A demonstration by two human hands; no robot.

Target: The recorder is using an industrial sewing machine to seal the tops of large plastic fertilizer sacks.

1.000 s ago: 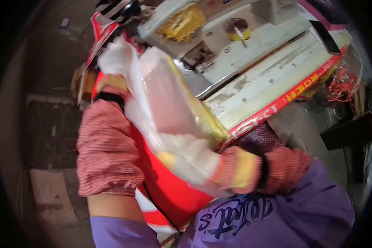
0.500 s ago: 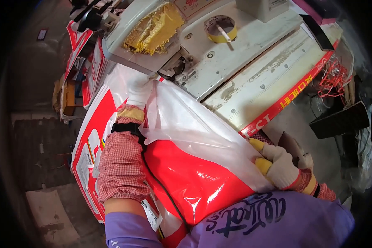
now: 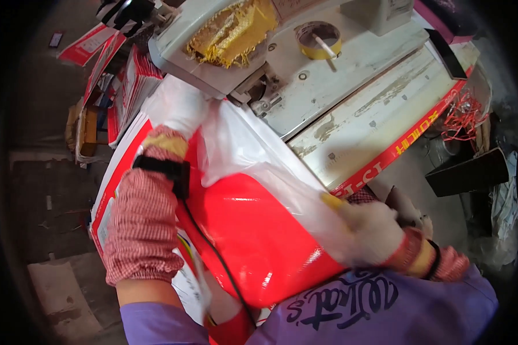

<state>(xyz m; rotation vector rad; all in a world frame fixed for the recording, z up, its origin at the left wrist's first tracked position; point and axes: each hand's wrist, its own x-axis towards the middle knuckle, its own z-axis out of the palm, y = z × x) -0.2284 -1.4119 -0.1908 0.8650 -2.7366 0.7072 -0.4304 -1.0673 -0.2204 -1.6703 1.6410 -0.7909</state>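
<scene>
The left hand (image 3: 175, 109), in a white glove with a checked red sleeve guard, is closed in a fist on the upper edge of the clear plastic liner (image 3: 242, 149) at about 10 o'clock of the frame centre. The right hand (image 3: 371, 233), gloved likewise, sits at about 4 o'clock; its grip is pinched on the liner's lower right edge where it meets the red sack (image 3: 259, 230). The sack lies at centre frame, propped between the person's body and the front edge of the white machine surface (image 3: 351, 86), mouth toward the machine.

Judgement on handling: the sack is glossy, so likely slippery under cotton gloves; it looks full and rounded, hence probably heavy and slumping rather than stiff. The liner is thin, soft film, liable to stretch or tear if pulled at one point. Best held at the gathered mouth edges, both hands apart, as now.

Also present: a yellow tape roll (image 3: 318, 41) at 12 o'clock, frayed yellow fibre (image 3: 233, 31) at 11 o'clock, stacked red-and-white printed sacks (image 3: 126, 80) at 10 o'clock.
</scene>
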